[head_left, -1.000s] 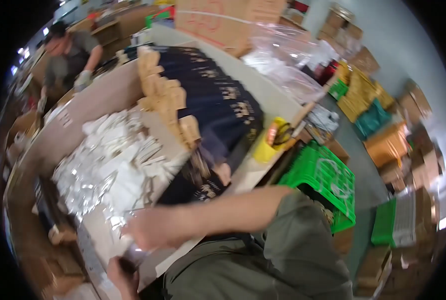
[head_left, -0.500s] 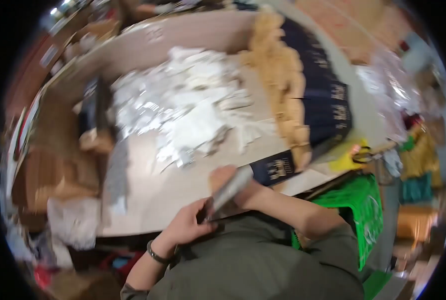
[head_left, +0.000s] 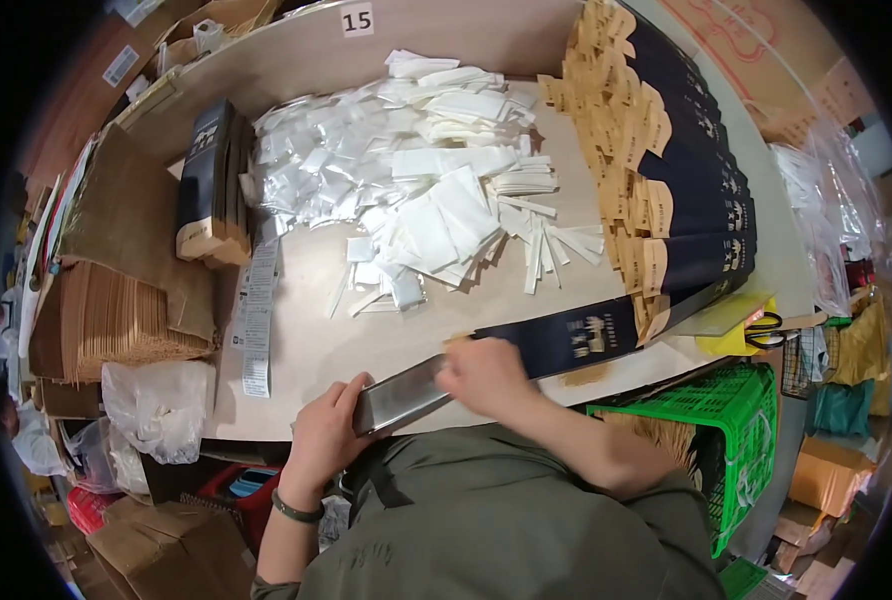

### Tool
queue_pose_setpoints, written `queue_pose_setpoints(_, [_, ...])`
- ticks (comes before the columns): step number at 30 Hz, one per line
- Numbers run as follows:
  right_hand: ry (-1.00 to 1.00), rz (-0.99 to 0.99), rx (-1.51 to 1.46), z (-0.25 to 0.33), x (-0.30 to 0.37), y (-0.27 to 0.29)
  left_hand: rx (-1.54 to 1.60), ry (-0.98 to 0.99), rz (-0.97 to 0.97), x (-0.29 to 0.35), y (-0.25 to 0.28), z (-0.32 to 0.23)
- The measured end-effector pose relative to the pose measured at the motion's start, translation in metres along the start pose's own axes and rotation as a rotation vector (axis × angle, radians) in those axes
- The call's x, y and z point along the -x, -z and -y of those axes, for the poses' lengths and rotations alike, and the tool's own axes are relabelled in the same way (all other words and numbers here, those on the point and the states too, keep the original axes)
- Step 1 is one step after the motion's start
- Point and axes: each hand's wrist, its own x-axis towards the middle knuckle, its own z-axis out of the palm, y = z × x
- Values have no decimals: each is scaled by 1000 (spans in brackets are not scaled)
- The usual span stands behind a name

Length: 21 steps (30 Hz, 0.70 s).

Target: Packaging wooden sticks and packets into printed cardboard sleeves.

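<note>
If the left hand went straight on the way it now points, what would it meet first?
Past the long, silver metal piece it holds, the left hand would likely meet the heap of small white packets, though depth is unclear.

Table [head_left: 296, 340]: broad and pale, taking up the middle of the place.
Back board [head_left: 466, 30]: beige, upright along the far edge, a small white card [head_left: 357, 19] on it.
Floor [head_left: 764, 505]: grey, a strip of it visible past the green crate [head_left: 751, 440].
Right side: a big brown carton [head_left: 826, 100], then a gold bag [head_left: 856, 340], a teal bag [head_left: 838, 408] and an orange box [head_left: 826, 475].
Lower left: a brown box [head_left: 171, 550] near a red bin [head_left: 216, 490].
Light: bright on the tabletop, dimmer underneath.
</note>
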Motion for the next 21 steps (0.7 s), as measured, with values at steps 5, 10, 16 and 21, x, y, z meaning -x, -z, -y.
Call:
queue_pose_setpoints(5, [93,-3,56,3,-8,7,75,-353,-46,-45,10,-4])
queue_pose_setpoints(10, [-246,-334,351,-70,-36,89,-102,-111,-470,-123,40,46])
queue_pose_setpoints(16, [-312,-297,173,-78,-37,68,-195,-233,-677,-215,41,82])
queue_pose_setpoints(21, [-139,-403,173,-75,-18,86,-234,-186,-497,-215,54,66])
